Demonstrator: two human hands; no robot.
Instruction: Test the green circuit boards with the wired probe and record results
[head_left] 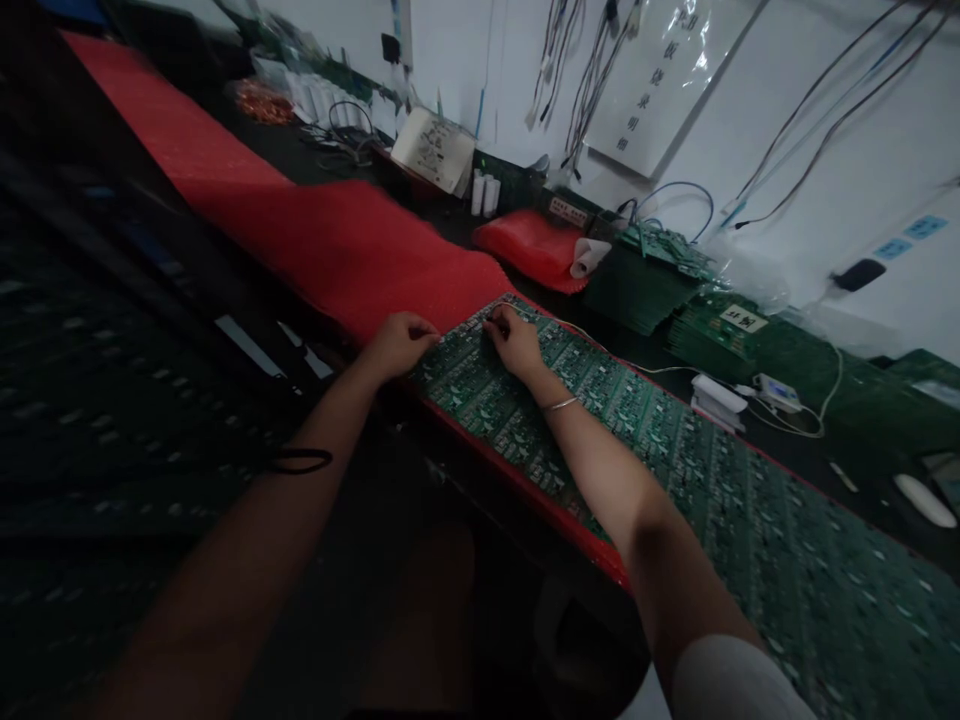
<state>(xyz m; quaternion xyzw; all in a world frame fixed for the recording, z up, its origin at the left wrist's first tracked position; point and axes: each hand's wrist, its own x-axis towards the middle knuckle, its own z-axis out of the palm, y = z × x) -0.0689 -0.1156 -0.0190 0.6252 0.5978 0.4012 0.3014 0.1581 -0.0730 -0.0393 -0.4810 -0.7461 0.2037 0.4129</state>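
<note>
Green circuit boards (622, 410) crowded with small parts lie side by side along a red-covered bench. My left hand (397, 347) is at the far left end of the boards, thumb and fingertips pinched together at their edge. Just to its right, my right hand (517, 342) is over the same end board, its fingers curled into a pinch close to the surface. Whatever sits between the fingertips of either hand is too small and dark to make out. A red cloth (352, 250) spreads over the bench beyond both hands.
Behind the boards lie a red bag (532, 245), stacked green boards (712, 335), white rolls (486, 194) and an open notebook (435, 150). A thin white cable (652, 370) runs to a small white device (778, 393). A dark rack of boards (112, 420) stands at the left.
</note>
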